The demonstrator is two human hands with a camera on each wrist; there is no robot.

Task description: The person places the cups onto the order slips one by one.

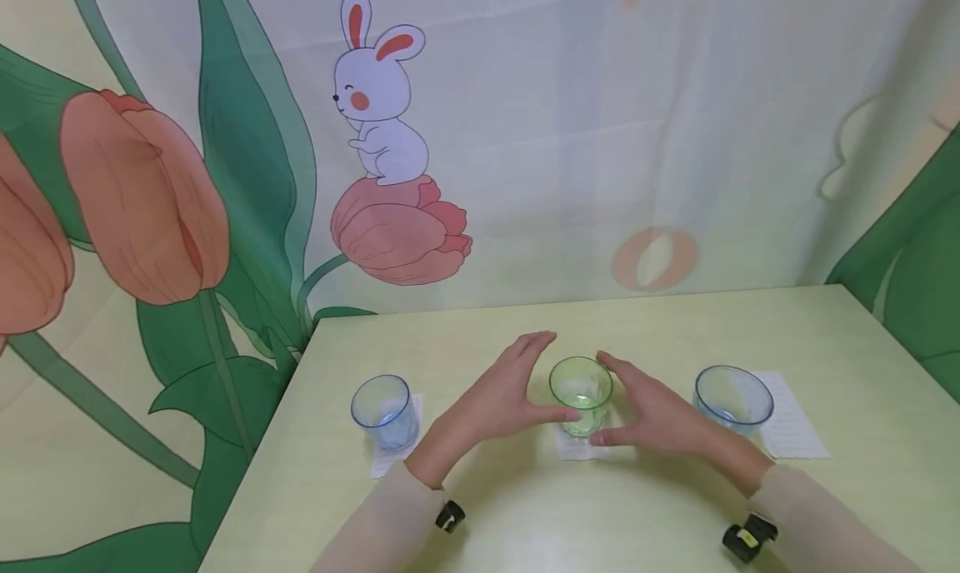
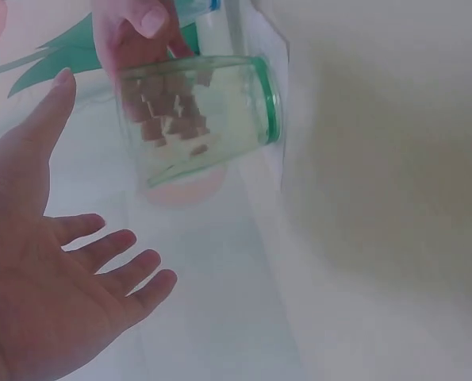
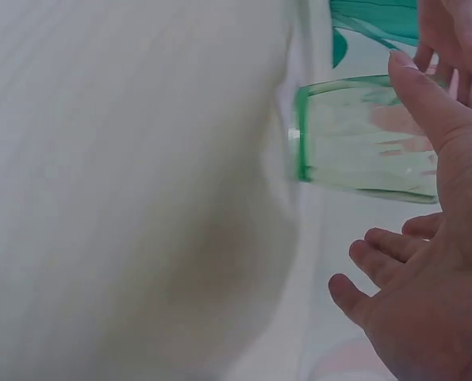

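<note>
A clear green-tinted glass (image 1: pixel 573 390) stands upright on a white piece of paper (image 1: pixel 576 451) at the middle of the table. On its left side is my left hand (image 1: pixel 504 396), fingers spread, the thumb overlapping the glass in the head view. The left wrist view has a gap between that palm and the glass (image 2: pixel 236 103). My right hand (image 1: pixel 663 411) is cupped loosely around the other side, its index fingertip close to the rim. Seen from the right wrist, its thumb crosses in front of the glass (image 3: pixel 347 135) and the other fingers are apart from it.
A blue-tinted glass (image 1: pixel 396 423) stands on paper (image 1: pixel 380 466) at the left. Another blue-tinted glass (image 1: pixel 731 398) is at the right, by a lined paper (image 1: pixel 795 427), close to my right forearm. Behind the pale table (image 1: pixel 525 523) hangs a printed curtain (image 1: pixel 540 181).
</note>
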